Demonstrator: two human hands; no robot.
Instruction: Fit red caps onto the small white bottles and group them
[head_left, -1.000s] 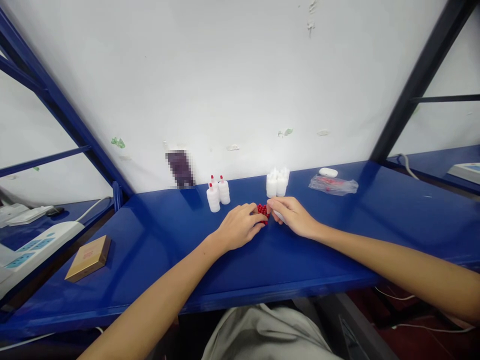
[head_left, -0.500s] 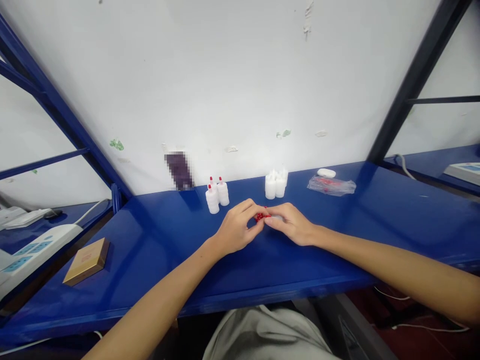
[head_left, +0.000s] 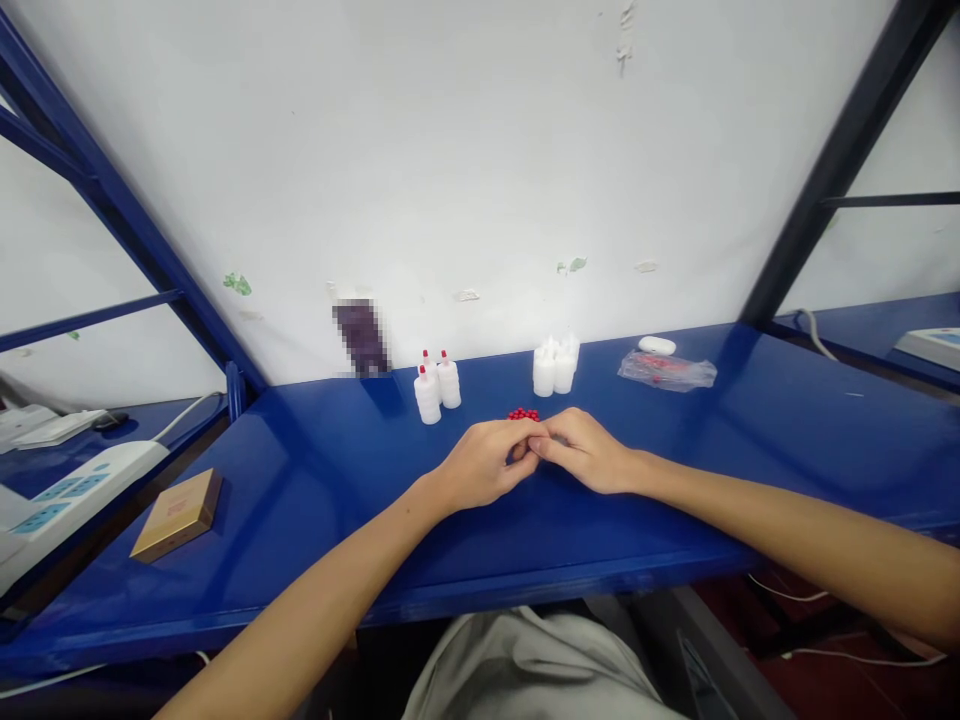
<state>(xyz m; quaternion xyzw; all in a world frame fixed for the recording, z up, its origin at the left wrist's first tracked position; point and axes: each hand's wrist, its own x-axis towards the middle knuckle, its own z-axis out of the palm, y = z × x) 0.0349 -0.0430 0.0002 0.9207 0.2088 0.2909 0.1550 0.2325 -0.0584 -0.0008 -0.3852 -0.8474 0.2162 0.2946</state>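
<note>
My left hand [head_left: 484,462] and my right hand [head_left: 586,450] meet fingertip to fingertip on the blue shelf [head_left: 675,480]. Both sets of fingers are pinched together over something small that they hide. Just behind the fingers lies a small pile of red caps [head_left: 523,414]. Three white bottles with red caps [head_left: 436,387] stand behind and to the left of my left hand. A cluster of white bottles without caps [head_left: 555,366] stands behind the red caps.
A clear plastic bag with red bits [head_left: 666,370] and a small white object [head_left: 656,345] lie at the back right. A brown flat box [head_left: 178,513] lies at the left. White power strips [head_left: 71,494] sit on the lower left shelf. Metal frame posts rise at both sides.
Both hands drew back toward me from the pile of red caps and closed together fingertip to fingertip. The red caps, hidden between the hands earlier, now show behind them.
</note>
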